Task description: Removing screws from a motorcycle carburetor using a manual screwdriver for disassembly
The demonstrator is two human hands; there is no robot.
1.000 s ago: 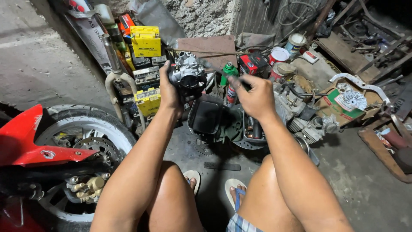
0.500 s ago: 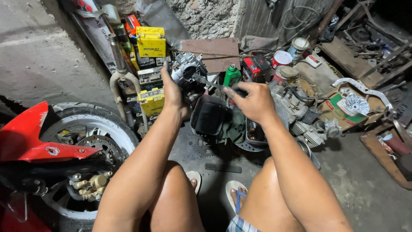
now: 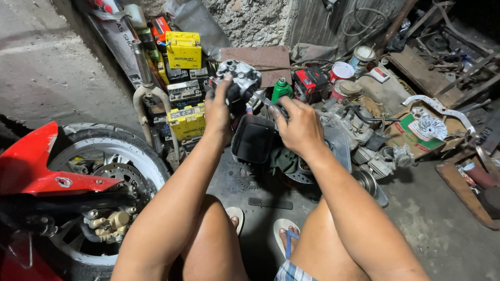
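Left hand: your left hand (image 3: pixel 217 112) is closed around the carburettor (image 3: pixel 238 78), fingers wrapped on its near side, holding it up off the concrete floor (image 3: pixel 47 78).
Right hand: your right hand (image 3: pixel 299 125) is closed on a slim metal tool (image 3: pixel 265 100), fingers curled tight round the handle; the tip points toward the carburettor's underside.
Carburettor position: held in the air above the black container (image 3: pixel 253 139), in front of the yellow battery boxes (image 3: pixel 183 49) along the far wall.
Hidden: your left fingers cover the near face of the carburettor, so you cannot tell whether the tool tip touches it. The tool's handle is buried in your right fist.
Cut off: the red fairing (image 3: pixel 36 166) and front wheel (image 3: pixel 112 171) run out of the left edge. The boards at the right edge are partly out of view.
Hard to make out: the top right corner is dark, only rods and scrap shapes show. The green cloth (image 3: pixel 284 158) under the black container is mostly covered.
Crowding: the engine block (image 3: pixel 359 138), green bottle (image 3: pixel 282 88), red battery (image 3: pixel 310 83) and paint tins (image 3: pixel 341 70) sit close behind and right of your right hand.
Open room: bare floor lies at far left beyond the wheel, and at lower right beside your right leg (image 3: pixel 359 239). Your sandalled feet (image 3: pixel 284 234) rest near the dark metal plate (image 3: pixel 260 192).
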